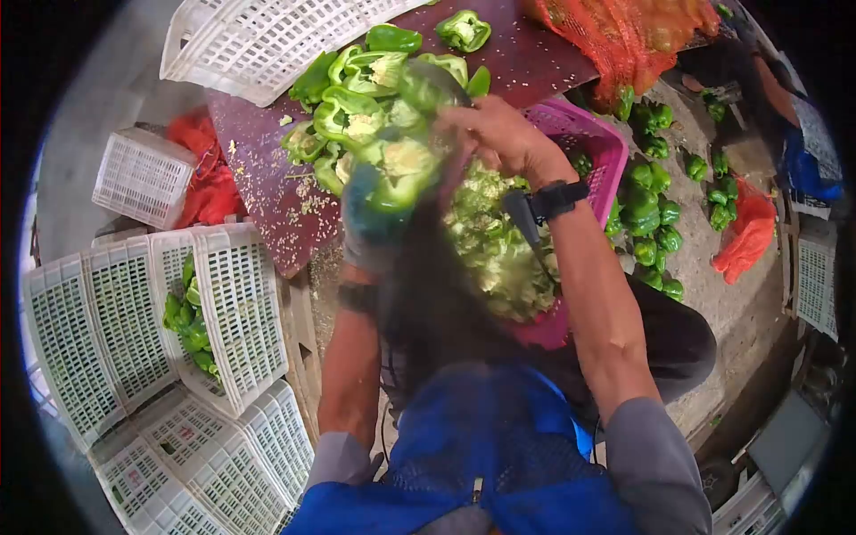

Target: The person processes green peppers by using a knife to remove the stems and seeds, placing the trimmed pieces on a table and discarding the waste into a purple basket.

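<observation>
My left hand, in a blue and grey glove, is closed around a halved green bell pepper with its pale seed core showing. My right hand, bare and with a black strap on the wrist, is just to the right of it, fingers curled. Motion blur hides what those fingers hold, if anything. Beyond both hands lies a pile of cut green peppers on a dark red board strewn with seeds. Below my right hand, a pink basket holds many pale green pepper cores.
White plastic crates stand at left, one with green peppers. Another white crate rests on the board. Whole peppers lie on the floor at right. A red mesh sack is at the back; a person's arm shows far right.
</observation>
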A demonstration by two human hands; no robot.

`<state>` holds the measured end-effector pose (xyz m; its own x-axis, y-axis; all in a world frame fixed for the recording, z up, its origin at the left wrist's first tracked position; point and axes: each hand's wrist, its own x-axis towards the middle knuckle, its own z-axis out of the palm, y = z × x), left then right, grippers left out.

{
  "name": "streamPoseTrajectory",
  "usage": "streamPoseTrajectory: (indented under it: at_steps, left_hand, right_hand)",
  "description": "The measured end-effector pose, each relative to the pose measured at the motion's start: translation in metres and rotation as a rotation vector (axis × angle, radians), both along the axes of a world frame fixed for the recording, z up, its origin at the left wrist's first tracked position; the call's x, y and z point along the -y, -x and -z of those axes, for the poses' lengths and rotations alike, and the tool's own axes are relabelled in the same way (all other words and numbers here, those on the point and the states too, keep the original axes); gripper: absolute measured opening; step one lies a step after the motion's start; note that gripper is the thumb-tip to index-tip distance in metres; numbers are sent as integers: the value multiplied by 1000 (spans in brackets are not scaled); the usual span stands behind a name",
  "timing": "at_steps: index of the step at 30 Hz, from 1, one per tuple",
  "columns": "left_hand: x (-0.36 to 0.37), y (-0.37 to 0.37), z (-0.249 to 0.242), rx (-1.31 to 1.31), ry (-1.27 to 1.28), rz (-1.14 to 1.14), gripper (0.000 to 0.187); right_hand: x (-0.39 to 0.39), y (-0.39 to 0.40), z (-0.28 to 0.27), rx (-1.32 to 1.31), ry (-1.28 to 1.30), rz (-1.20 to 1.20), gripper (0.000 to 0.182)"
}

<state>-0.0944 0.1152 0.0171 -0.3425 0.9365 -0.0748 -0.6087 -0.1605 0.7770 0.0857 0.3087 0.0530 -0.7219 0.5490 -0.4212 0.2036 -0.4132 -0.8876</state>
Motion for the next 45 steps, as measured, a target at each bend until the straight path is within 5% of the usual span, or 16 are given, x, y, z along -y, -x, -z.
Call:
streamPoseTrajectory:
  at_steps: [3, 5, 6, 8, 11, 14, 19, 26, 31, 35, 38, 41, 43, 45]
  left_hand:
    - [1, -8, 9, -956, -36, -267, 51]
    - [-1, -16, 6, -761, -28, -267, 49]
    - [-7, -22, -15, -248, -6, -186, 47]
    - [-10, -19, -24, 113, 34, -106, 44]
    - [0, -8, -8, -461, 80, -118, 43]
    - [14, -14, 11, -1075, 57, -214, 50]
    - [32, -56, -3, -1193, 24, -357, 61]
    - [68, -90, -9, -561, 126, -258, 64]
    - [85, -88, 1, -430, 43, -62, 68]
    - [102, -113, -6, -587, -45, -74, 92]
    - [115, -111, -7, -583, 126, 3, 110]
    - [117, -119, -30, -589, 66, 75, 108]
    - [115, -125, -27, -119, -116, 172, 105]
    - [115, -131, -27, -60, -120, 163, 103]
  right_hand:
    - [-7, 26, 1, -26, -209, 92, 32]
    - [-8, 36, -6, -15, -337, 174, 35]
    - [-8, 46, 2, -35, -455, 243, 35]
    - [1, 50, -1, -15, -643, 252, 40]
    - [43, 27, -14, 5, -669, -25, 44]
    - [81, 24, 6, -10, -597, 236, 37]
    - [119, 10, 2, 90, -452, 522, 28]
    - [159, -45, -24, 47, -160, 358, 30]
    - [173, -80, -35, -139, -975, 38, 45]
    - [190, -98, -41, -49, -1090, -44, 50]
    - [204, -110, -46, 59, -1187, -99, 54]
    - [222, -119, -56, 117, -1205, -55, 52]
    - [233, -121, -54, 60, -1208, 90, 47]
    - [241, -118, -46, 82, -1110, 163, 46]
